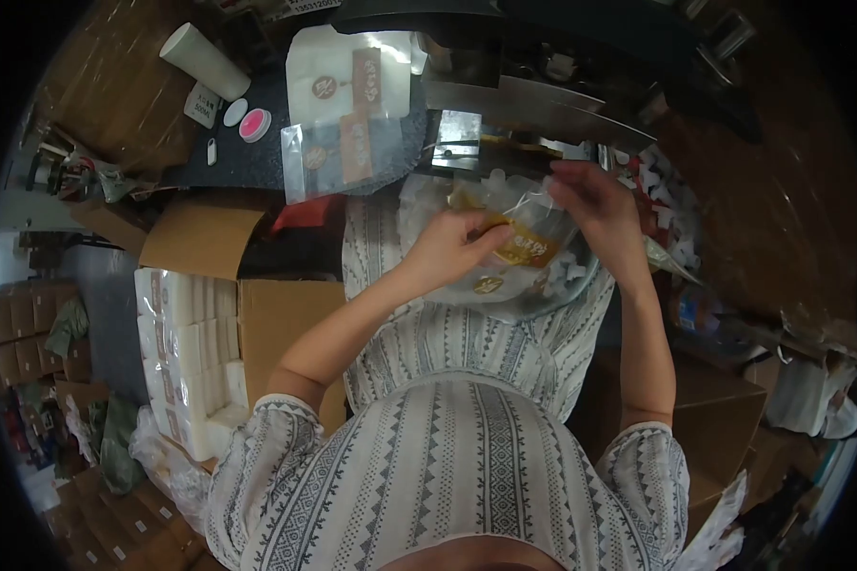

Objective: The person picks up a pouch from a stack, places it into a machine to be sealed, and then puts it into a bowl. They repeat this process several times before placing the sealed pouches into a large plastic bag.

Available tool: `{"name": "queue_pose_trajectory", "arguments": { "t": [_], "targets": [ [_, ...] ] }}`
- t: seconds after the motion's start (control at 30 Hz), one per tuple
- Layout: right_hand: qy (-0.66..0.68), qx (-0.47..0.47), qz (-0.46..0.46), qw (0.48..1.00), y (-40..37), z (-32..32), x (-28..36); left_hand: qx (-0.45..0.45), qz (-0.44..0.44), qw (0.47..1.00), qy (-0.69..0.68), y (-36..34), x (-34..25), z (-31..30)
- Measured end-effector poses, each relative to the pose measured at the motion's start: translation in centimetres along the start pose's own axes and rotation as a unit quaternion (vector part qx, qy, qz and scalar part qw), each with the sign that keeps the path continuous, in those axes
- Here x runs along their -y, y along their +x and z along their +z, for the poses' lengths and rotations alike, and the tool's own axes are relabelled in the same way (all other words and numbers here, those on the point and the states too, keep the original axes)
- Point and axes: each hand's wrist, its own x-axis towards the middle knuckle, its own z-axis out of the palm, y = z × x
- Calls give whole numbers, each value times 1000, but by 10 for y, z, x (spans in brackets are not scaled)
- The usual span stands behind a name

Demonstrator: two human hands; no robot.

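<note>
A clear plastic bag [519, 293] with white pieces showing in and around it and a gold label [527, 249] lies over my lap. My left hand [452, 249] is at the label's left side, its thumb and fingers closed on the gold-printed packaging. Higher and to the right, my right hand [595, 205] has its thumb and fingers pressed together near the bag's upper edge; what they pinch is too small to make out. A metal machine edge [562, 103] runs just above both hands.
Printed packets [348, 76] lie on a dark mat [257, 162] at the upper left, near a pink round tin [254, 125] and a white cup [200, 59]. An open cardboard box [205, 233] holds white packs at left. A brown carton [724, 400] stands at right.
</note>
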Motion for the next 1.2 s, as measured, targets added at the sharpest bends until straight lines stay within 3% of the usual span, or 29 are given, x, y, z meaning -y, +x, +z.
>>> {"name": "queue_pose_trajectory", "arguments": {
  "t": [0.3, 0.37, 0.4, 0.47, 0.57, 0.63, 0.7, 0.73, 0.8, 0.87, 1.0, 1.03, 1.07, 1.1, 1.17, 1.2],
  "targets": [
    [-43, -28, -18, 999, 1, 6, -6, -6, -42, 997, -71, -2, -5, -2],
    [-54, -65, -46, 995, 0, 2, -9, -27, -149, 986, -76, 6, -29, -7],
    [-65, -103, -72, 990, -1, -1, -10, -28, -148, 986, -76, 15, -22, -7],
    [-88, -97, -75, 989, -8, -7, -5, -80, -127, 957, -249, 35, -4, -6],
    [-108, -108, -67, 986, -23, -20, -6, -43, -167, 948, -269, 49, -9, -16],
    [-102, -123, -64, 985, -18, -33, -12, -77, -162, 950, -253, 46, -13, -11],
    [-234, -210, 1, 949, -10, -47, -20, -78, -153, 955, -243, 44, -5, -11],
    [-230, -208, -5, 951, -4, -53, -32, -72, -149, 950, -265, 44, -3, -12],
    [-400, -172, -53, 899, 8, -60, -60, -66, -139, 945, -287, 41, 7, -17],
    [-371, -161, -45, 914, 11, -63, -71, -86, -55, 985, -137, 35, 18, -33],
    [-349, -142, -26, 926, 11, -63, -69, -171, -34, 980, -99, 6, 8, -61],
    [-349, -143, -24, 926, 10, -63, -67, -253, 74, 954, 145, 3, 14, -72],
    [-346, -135, 0, 929, 11, -63, -65, -315, 176, 853, 376, -2, 20, -80],
    [-342, -126, 27, 931, 11, -62, -62, -312, 176, 855, 375, -7, 27, -84],
    [-356, -146, 30, 922, 10, -58, -53, -381, 174, 746, 517, -12, 39, -87],
    [-369, -163, 32, 915, 8, -55, -52, -372, 176, 752, 515, -16, 43, -84]
  ]
}}
